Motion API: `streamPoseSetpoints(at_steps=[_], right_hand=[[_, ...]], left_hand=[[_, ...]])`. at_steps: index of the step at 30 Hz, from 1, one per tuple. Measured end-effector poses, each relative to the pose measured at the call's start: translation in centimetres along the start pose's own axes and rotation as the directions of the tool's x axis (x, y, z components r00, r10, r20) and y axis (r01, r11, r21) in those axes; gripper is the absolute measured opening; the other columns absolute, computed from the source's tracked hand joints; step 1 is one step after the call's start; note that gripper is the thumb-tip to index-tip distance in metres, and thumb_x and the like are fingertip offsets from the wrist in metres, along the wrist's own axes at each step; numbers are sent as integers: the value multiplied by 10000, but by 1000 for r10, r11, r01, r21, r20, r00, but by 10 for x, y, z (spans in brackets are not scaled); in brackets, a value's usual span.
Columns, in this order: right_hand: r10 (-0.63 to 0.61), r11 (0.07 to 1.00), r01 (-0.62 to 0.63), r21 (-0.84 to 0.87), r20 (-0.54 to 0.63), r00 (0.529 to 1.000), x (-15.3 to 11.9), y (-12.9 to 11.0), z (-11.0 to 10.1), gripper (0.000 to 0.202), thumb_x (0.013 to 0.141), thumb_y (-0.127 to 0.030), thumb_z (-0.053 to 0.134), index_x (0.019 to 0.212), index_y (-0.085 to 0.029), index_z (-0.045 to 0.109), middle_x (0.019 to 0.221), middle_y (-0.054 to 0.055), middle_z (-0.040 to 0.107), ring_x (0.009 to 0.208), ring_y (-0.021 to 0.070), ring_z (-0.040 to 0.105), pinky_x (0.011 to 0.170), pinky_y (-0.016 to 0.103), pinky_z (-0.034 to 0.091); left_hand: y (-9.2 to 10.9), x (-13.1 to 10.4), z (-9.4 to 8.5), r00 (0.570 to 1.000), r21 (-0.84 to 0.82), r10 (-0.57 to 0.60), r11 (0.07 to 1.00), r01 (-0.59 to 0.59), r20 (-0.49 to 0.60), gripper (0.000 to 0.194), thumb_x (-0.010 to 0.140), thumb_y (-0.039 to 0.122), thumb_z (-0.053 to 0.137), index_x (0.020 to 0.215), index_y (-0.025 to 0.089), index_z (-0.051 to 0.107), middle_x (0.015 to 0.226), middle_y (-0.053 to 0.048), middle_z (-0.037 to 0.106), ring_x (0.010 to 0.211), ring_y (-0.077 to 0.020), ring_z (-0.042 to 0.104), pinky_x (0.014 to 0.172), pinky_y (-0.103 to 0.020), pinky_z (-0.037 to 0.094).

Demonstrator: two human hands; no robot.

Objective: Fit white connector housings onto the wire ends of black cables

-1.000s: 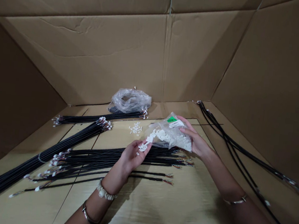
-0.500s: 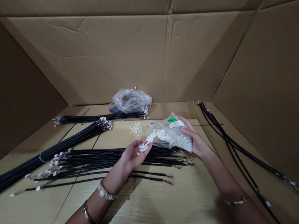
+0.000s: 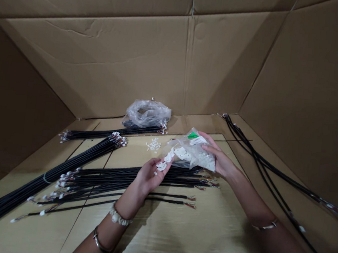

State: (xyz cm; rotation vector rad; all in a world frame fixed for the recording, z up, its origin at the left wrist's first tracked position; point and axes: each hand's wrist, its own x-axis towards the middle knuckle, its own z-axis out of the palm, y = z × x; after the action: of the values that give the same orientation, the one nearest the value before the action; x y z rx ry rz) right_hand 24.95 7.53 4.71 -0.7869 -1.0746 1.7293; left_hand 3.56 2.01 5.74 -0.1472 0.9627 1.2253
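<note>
My right hand grips the right end of a clear plastic bag, with fingers over its top. The bag has a green mark and a white label, and holds many small white plastic connector housings. Its mouth tilts down to the left, over my left hand. That hand is cupped palm up around a heap of white connector housings, and more lie between it and the bag's mouth. Beneath both hands, several black cables lie side by side, white connectors at their left ends and bare coloured wires at the right.
A loose pile of white housings lies on the board behind my left hand. Tied black cables run along the left, another bundle behind. A crumpled plastic bag sits at the back. Long cables lie along the right cardboard wall.
The bag and my right hand have shifted very slightly left and down. My left hand stays cupped under the bag's mouth; the cables have not moved.
</note>
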Motion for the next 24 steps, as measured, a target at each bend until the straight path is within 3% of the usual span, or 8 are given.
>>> streamPoseSetpoints(at_steps=[6,14,24], right_hand=[[-11,1000,11,0,-14,1000,1,0,-1,522,714,-257,757,1199,-364,596,1231,14,660,1053,233,650,842,340,557],[10,1000,-10,-7,-22,1000,1,0,-3,545,723,-257,747,1233,-355,585,1218,26,664,1047,245,655,852,359,558],[15,998,-16,62,4,1000,-2,-2,1,558,699,-210,770,1217,-333,604,1169,0,685,950,176,667,795,271,544]], left_hand=[[0,0,0,999,-4,26,1000,-27,-28,359,924,21,377,1241,22,547,733,-77,708,602,-156,706,639,-227,605],[-1,-2,2,999,-31,11,999,-12,-41,347,903,14,387,1191,36,581,746,-86,706,606,-164,703,622,-239,607],[-2,-2,2,1000,-48,10,999,-11,-20,438,899,5,374,1318,-3,502,783,-110,737,595,-175,712,612,-245,609]])
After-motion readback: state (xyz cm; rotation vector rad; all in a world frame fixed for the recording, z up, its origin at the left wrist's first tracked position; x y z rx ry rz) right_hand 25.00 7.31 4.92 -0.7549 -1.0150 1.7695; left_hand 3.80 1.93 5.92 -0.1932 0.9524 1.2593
